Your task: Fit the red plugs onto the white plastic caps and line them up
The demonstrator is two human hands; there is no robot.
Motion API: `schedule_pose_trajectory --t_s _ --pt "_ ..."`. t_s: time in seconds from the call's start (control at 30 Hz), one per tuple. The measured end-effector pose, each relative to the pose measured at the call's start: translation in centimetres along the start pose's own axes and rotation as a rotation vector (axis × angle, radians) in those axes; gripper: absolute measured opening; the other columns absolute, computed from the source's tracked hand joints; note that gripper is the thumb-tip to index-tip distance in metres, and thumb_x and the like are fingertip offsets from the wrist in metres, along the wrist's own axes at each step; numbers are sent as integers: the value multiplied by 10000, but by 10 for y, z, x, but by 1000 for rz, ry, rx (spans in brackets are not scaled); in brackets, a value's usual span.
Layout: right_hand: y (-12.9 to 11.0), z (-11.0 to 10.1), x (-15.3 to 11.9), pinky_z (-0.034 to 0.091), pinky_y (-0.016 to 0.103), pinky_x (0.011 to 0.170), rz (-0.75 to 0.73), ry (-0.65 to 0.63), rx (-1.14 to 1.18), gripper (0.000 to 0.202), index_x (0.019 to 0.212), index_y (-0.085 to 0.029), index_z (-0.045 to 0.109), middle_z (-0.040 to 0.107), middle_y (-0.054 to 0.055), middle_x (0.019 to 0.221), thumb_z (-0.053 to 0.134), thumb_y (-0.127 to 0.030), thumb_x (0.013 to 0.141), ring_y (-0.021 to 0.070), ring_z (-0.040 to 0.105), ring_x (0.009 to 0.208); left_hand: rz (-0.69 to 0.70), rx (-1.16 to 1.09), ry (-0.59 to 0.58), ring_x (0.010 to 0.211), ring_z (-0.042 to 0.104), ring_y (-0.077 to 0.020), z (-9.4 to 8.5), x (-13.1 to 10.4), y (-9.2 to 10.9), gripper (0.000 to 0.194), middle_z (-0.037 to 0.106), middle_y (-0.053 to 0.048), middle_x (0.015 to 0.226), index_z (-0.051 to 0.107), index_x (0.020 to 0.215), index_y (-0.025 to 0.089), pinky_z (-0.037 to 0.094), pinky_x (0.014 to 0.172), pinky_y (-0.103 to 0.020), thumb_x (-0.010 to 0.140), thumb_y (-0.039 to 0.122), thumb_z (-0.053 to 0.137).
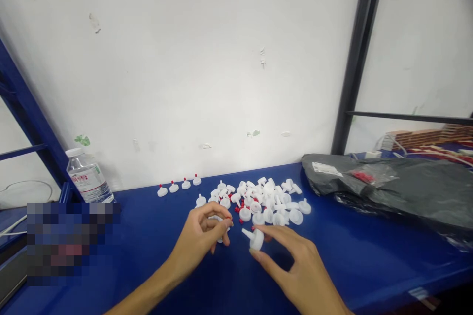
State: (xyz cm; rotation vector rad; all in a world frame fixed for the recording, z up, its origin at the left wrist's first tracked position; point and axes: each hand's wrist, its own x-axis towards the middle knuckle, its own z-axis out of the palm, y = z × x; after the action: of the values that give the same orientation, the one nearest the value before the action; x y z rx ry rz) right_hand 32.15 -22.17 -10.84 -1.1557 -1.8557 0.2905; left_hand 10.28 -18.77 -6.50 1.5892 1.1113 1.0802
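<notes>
My right hand [291,261] pinches a white nozzle cap [256,240] by its round base, the thin spout pointing left. Facing it, my left hand [207,229] has thumb and forefinger closed on a small red tip [229,218], mostly covered by the fingers. The spout and the red tip are apart. Just beyond both hands lies a loose pile of white nozzle caps [269,188] with small red tips [237,209] scattered among them. Part of another white cap shows behind my left fingers. Near the wall, several white caps with red tips [173,187] stand upright in a row.
A clear water bottle [88,177] stands at the left against the blue frame [29,93]. On the right, a dark plastic bag [406,192] with a small clear packet of red pieces [364,177] lies on the blue table [148,236]. The white wall [192,59] closes off the back.
</notes>
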Motion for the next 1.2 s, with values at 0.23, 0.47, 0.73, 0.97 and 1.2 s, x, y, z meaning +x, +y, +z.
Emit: schedule_pose_trajectory --t_s 0.23,0.47,0.73,0.97,1.2 --pt "0 0 -1 590 353 861 21 -21 9 318 1174 -306 722 769 18 1047 712 -383 866 236 724 949 4 -4 -18 556 683 -164 -5 -7 -7 306 722 -78 820 667 925 159 371 378 -176 820 442 719" --pt "1 -2 1 582 319 876 4 -36 -11 326 1190 -311 711 764 10 1085 710 -375 870 220 719 971 -14 0 -13 520 684 -168 -4 -8 -6 340 731 -79 768 716 948 153 354 368 -174 821 469 724" --pt "1 -1 -1 588 309 852 -25 20 -5 323 1163 -316 724 772 -4 1041 737 -375 846 213 727 937 -25 39 -47 528 673 -159 -2 -11 -6 329 740 -76 709 741 947 150 357 390 -170 828 457 727" --pt "1 -2 -3 584 319 833 -53 -59 28 355 1210 -312 706 771 1 1020 729 -342 858 212 721 913 -45 78 -101 405 501 -76 3 -16 -9 322 700 -36 560 763 994 159 321 406 -173 854 444 708" --pt "2 0 -5 570 345 889 -115 -63 1 400 1268 -308 667 777 -12 1040 723 -315 872 213 721 933 42 30 -115 518 648 -103 7 -18 -6 212 760 -87 905 798 911 176 377 425 -181 851 365 723"
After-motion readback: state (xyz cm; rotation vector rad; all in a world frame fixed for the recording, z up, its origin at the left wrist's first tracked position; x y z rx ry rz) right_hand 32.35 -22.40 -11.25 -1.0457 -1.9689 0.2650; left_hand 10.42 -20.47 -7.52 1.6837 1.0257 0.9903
